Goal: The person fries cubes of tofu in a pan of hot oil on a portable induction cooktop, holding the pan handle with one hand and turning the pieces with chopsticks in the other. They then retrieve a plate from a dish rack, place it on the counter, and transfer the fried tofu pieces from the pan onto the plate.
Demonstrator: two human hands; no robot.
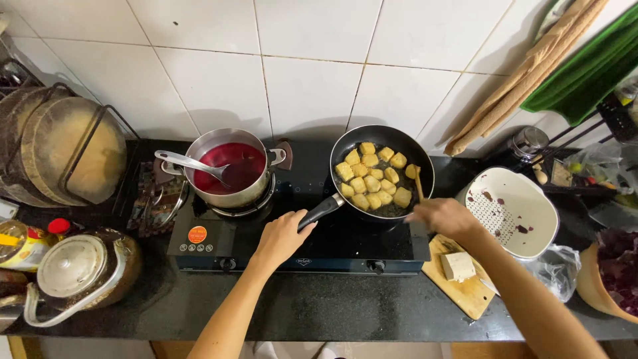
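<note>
Left hand (282,236) grips black frying pan (382,171) handle, centre frame; right hand (445,216) pinches wooden stick (419,184) among golden fried cubes (373,178); steel pot (232,166) of red liquid sits left.

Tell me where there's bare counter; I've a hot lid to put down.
Free: the dark counter strip before the stove, between kettle and cutting board. Crowded: right of the stove, with board, tofu block and white colander; left end, with kettle and bottles. Left hand holds the pan handle.
</note>
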